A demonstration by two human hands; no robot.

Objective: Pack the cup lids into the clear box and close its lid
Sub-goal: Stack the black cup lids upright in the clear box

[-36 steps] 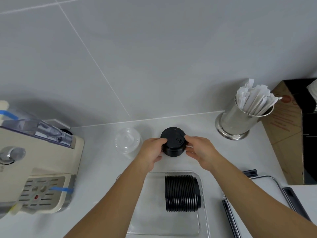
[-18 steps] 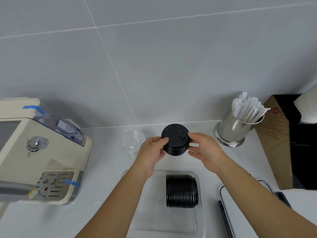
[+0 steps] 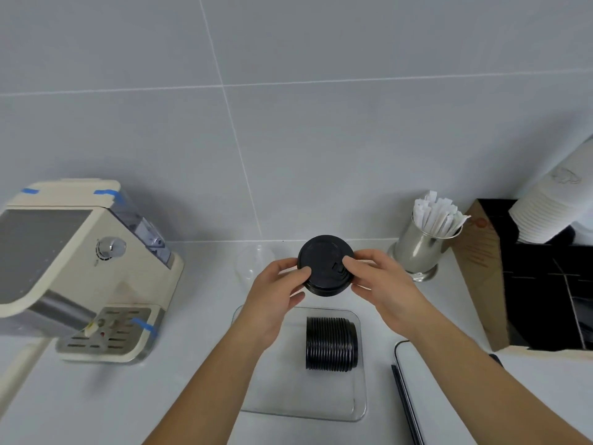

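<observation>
A short stack of black cup lids (image 3: 324,264) is held in the air between both hands, top face toward me. My left hand (image 3: 276,293) grips its left edge and my right hand (image 3: 378,281) grips its right edge. Below them the clear box (image 3: 359,399) stands open on the counter. A longer row of black lids (image 3: 330,343) lies on its side in the box's right half. The left half of the box shows bare bottom, partly hidden by my left forearm.
A cream coffee machine (image 3: 83,271) stands at the left. A clear plastic cup (image 3: 253,261) sits behind my left hand. A steel holder with paper-wrapped sticks (image 3: 423,245) is at the right, then a brown-and-black box (image 3: 519,284) and stacked white cups (image 3: 548,210). A white tray-like lid (image 3: 414,393) lies right of the box.
The held stack of lids has risen off the counter and tilted its top face toward me, with both hands still on it. The camera view has tipped upward.
</observation>
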